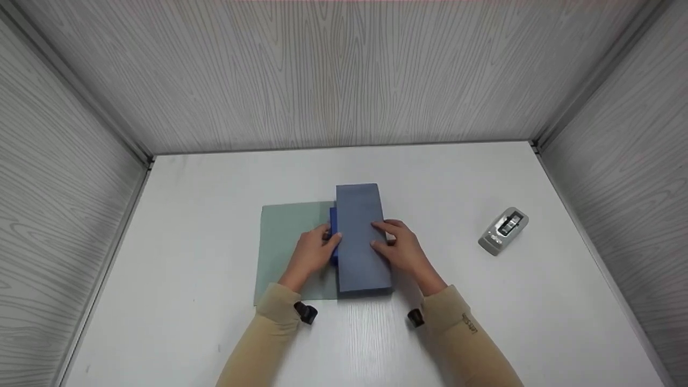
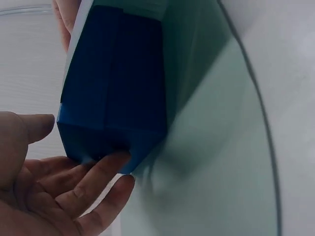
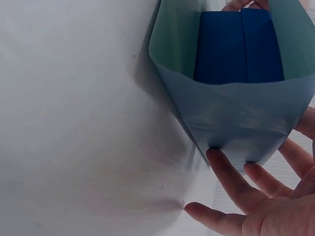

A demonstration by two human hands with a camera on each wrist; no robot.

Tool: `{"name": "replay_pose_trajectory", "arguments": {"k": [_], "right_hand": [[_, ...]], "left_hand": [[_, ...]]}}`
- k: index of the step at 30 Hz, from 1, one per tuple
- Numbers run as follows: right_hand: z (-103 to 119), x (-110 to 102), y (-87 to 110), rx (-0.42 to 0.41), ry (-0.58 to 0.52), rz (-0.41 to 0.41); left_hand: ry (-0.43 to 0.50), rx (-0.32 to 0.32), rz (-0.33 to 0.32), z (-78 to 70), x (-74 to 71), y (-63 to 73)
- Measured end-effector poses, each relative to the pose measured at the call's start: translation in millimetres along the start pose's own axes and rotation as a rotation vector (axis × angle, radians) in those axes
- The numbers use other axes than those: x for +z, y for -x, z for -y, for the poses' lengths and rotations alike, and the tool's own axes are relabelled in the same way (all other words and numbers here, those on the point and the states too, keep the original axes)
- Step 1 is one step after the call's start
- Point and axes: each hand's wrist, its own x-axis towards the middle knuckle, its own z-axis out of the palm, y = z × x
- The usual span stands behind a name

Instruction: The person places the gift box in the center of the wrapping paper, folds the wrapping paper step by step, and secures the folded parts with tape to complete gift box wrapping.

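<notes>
A blue box (image 2: 113,73) lies on a sheet of paper, pale green (image 1: 293,236) on the inner face and grey-blue (image 1: 363,258) on the outer. The sheet's right part is folded up and over the box, so only a blue strip shows in the head view. My left hand (image 1: 313,250) is at the box's left side, fingertips touching it. In the left wrist view its thumb stands a little apart from the box. My right hand (image 1: 403,250) rests against the folded paper's right side, with fingertips on its top. The right wrist view shows its loosely extended fingers (image 3: 231,179) touching the paper.
A grey-and-silver gadget (image 1: 503,231) with a dark window lies on the white table (image 1: 177,258) at the right. Wood-grained panels (image 1: 344,75) enclose the back and both sides. A small black device sits at each cuff.
</notes>
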Motion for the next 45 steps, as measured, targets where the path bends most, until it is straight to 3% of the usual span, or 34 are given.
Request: {"name": "replay_pose_trajectory", "arguments": {"k": [9,24,34,45], "right_hand": [[1,-1,1.2,-0.006,0.006,0.011],[3,-6,-11.3,0.007,0.045,0.018],[2,-7,-20.5,0.013,0.110,0.022],[0,-7,-26.7,0.028,0.169,0.054]], "left_hand": [[-0.104,-0.045,-0.046,-7.8,1.2,-2.2],[-0.044,-0.082,-0.051,-13.6,3.1,0.2],[-0.070,-0.039,-0.035,-14.3,4.5,-2.3],[-0.098,-0.042,-0.033,-11.6,3.7,-4.3]]}}
